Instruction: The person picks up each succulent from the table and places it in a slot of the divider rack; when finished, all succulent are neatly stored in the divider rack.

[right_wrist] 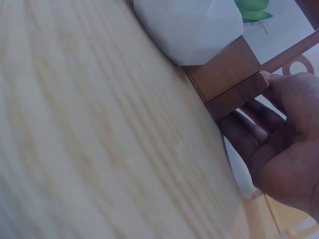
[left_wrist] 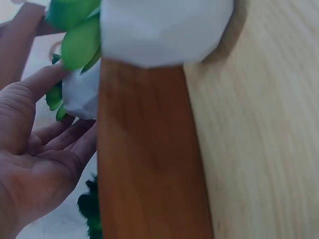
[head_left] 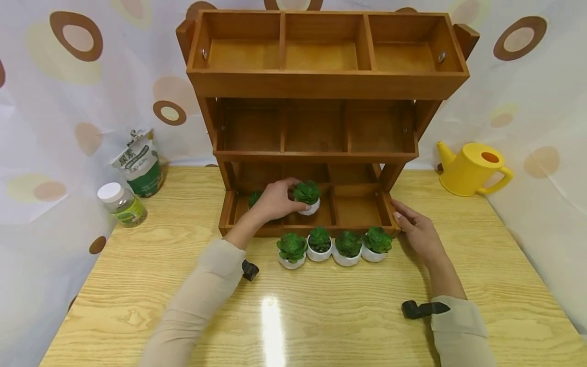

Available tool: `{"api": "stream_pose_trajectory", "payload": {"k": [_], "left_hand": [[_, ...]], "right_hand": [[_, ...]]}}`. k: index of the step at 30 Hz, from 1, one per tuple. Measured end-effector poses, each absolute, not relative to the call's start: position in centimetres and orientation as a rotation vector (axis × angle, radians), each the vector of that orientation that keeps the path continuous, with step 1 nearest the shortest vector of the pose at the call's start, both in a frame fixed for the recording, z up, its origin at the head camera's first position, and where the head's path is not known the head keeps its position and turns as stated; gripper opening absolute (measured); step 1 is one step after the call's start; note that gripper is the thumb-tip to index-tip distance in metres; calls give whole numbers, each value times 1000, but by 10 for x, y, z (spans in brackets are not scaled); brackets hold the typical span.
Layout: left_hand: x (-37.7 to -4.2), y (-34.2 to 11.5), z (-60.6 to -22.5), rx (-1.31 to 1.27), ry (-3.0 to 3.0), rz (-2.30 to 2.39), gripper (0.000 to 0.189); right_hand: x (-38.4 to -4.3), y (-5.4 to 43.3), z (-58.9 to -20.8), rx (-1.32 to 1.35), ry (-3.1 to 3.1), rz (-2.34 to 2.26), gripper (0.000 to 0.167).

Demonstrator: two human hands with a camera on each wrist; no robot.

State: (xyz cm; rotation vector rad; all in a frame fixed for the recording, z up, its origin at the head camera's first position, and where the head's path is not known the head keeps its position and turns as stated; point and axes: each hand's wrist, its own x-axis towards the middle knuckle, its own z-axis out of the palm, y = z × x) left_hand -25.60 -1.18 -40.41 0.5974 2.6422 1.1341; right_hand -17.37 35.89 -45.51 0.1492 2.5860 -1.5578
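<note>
My left hand [head_left: 277, 199] holds a small potted succulent [head_left: 308, 196] at the bottom tier of the brown wooden shelf [head_left: 327, 84], over its middle compartment. The left wrist view shows the thumb and fingers around the white faceted pot [left_wrist: 82, 94], partly hidden behind the shelf's front board [left_wrist: 149, 149]. Another green succulent [head_left: 255, 198] sits in the left compartment, mostly covered by that hand. At the right end of the bottom tier, my right hand [head_left: 417, 227] grips the side panel; in the right wrist view its thumb and fingers [right_wrist: 246, 137] are at the wooden corner [right_wrist: 234, 79].
Several potted succulents [head_left: 347, 247] stand in a row on the table [head_left: 344, 316], just before the shelf's front board. A yellow watering can [head_left: 472, 171] is at the right. On the left are a white-lidded jar [head_left: 121, 204] and a clipped green-and-white bag [head_left: 139, 165].
</note>
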Motion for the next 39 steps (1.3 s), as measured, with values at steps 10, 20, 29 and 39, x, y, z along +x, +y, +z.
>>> {"api": "stream_pose_trajectory", "payload": {"k": [10, 20, 29, 39], "left_hand": [[-249, 8, -410, 640, 2627, 939, 71], [-245, 17, -412, 614, 2621, 854, 70], [-241, 16, -400, 591, 2655, 764, 73], [-229, -16, -376, 615, 2681, 928, 90]], "right_hand": [[-173, 357, -454, 146, 2590, -1557, 57], [-174, 358, -455, 149, 2589, -1565, 57], [-174, 358, -457, 142, 2591, -1564, 57], [-173, 358, -456, 162, 2592, -1538, 57]]}}
